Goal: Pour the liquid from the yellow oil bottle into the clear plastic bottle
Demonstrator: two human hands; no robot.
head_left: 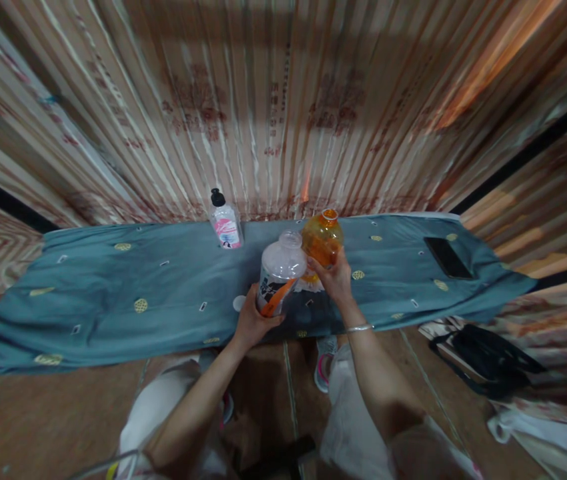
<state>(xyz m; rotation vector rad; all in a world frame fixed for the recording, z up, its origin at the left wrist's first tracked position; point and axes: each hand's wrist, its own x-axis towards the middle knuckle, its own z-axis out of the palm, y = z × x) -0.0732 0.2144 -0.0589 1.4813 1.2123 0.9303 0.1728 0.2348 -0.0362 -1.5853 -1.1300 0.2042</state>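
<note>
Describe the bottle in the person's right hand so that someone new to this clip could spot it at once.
Start at the blue-grey cloth spread over the surface before the curtain. Near its middle the two hands hold two bottles side by side; the right hand has its grip on the orange bottle. It is amber and open-topped, unlike the clear bottle in the left hand and the small black-capped bottle standing behind.

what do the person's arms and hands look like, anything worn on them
Both forearms are bare, with no sleeves or gloves in view. The right hand has a thin silver bangle round the wrist. The left hand shows nothing worn on it or on its wrist.
</note>
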